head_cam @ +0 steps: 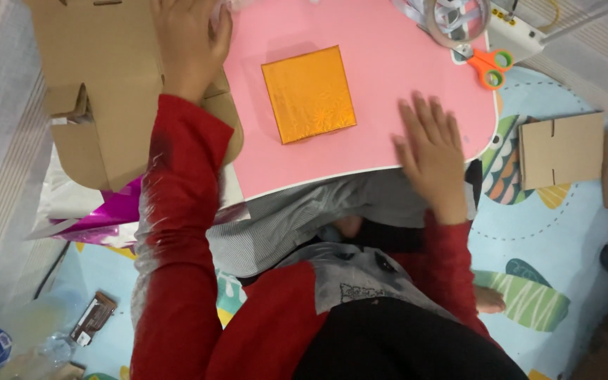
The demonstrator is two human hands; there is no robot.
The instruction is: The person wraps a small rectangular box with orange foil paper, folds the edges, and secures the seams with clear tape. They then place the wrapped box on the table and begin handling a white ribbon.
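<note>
A small square box wrapped in shiny orange foil (309,93) lies in the middle of a pink table top (381,42). My right hand (429,156) rests flat on the pink surface near its front edge, fingers spread, to the right of the orange box and apart from it. My left hand (190,43) reaches up to the left, resting on a brown cardboard box (100,84) at the table's left edge; its fingertips are cut off by the frame. Both arms wear red sleeves.
Orange-handled scissors (489,67) and a clear tape roll (459,21) sit at the table's far right corner. Flat cardboard pieces (561,149) lie on a patterned mat to the right. Magenta foil wrap (107,214) sits under the cardboard box at left.
</note>
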